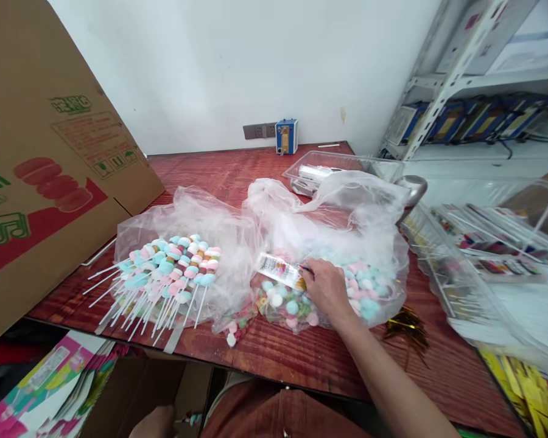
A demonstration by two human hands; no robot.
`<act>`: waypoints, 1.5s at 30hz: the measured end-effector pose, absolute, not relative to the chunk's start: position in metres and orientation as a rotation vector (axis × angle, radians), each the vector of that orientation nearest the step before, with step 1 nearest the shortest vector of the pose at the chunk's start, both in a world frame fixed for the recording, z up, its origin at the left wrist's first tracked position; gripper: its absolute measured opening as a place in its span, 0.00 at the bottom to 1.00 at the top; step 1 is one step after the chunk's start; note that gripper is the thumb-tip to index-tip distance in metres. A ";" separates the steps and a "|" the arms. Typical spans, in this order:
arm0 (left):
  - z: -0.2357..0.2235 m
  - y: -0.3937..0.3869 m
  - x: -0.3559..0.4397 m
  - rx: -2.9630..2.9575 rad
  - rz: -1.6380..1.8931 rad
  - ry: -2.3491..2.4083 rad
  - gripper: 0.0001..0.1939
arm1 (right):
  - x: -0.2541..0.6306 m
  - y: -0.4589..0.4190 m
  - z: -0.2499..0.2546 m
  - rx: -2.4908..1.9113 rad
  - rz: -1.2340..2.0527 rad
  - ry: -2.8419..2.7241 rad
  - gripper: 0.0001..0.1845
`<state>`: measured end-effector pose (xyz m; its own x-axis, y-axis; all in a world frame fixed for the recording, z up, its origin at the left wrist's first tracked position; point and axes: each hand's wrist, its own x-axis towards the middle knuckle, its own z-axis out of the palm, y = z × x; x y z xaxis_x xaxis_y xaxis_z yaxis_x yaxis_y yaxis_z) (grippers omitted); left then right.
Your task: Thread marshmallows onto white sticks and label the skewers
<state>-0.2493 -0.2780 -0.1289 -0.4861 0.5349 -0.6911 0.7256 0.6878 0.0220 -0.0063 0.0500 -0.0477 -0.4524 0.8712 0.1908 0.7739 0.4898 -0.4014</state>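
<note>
My right hand (326,289) is closed at the right end of a white printed packet (278,269), its fingertips partly hidden. Below and beside it, loose pastel marshmallows (368,289) lie in a crumpled clear plastic bag (287,225). To the left, several marshmallow skewers (182,258) rest on another clear bag (231,228), their white sticks pointing toward the table's front edge. What shows of my left hand (154,424) is at the bottom edge, below the table beside an open cardboard box (134,380). Its fingers cannot be made out.
A big printed carton (41,158) stands at left. Clear bins (461,292) with sticks and printed packets are at right, near gold foil ties (406,328). Behind the bags sit a clear tray (342,161) and a small blue device (287,136). A metal shelf (442,91) rises at right.
</note>
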 end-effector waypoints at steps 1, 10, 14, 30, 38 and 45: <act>-0.115 -0.262 -0.239 1.003 -0.363 2.190 0.08 | -0.005 0.048 -0.046 -1.356 0.338 -2.388 0.11; -0.034 -0.105 -0.102 0.584 1.104 0.936 0.24 | 0.017 0.034 -0.011 -1.010 0.529 -2.193 0.16; -0.041 -0.042 -0.073 0.236 1.373 0.347 0.24 | 0.042 0.024 0.013 -0.948 0.935 -1.973 0.13; -0.047 -0.014 -0.061 0.293 1.632 1.064 0.22 | 0.066 0.011 -0.021 -1.228 0.878 -1.763 0.21; -0.047 -0.014 -0.064 -0.058 1.560 0.705 0.21 | 0.068 0.006 -0.023 -1.269 0.858 -1.700 0.28; -0.052 -0.011 -0.068 -0.173 1.580 0.610 0.17 | 0.069 -0.017 -0.013 -1.032 0.557 -1.778 0.13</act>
<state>-0.0679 -0.0109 -0.0521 -0.1198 0.8789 -0.4618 -0.9611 0.0140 0.2760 0.0690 -0.0168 -0.0129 -0.1712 0.8408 0.5135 0.3976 0.5358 -0.7448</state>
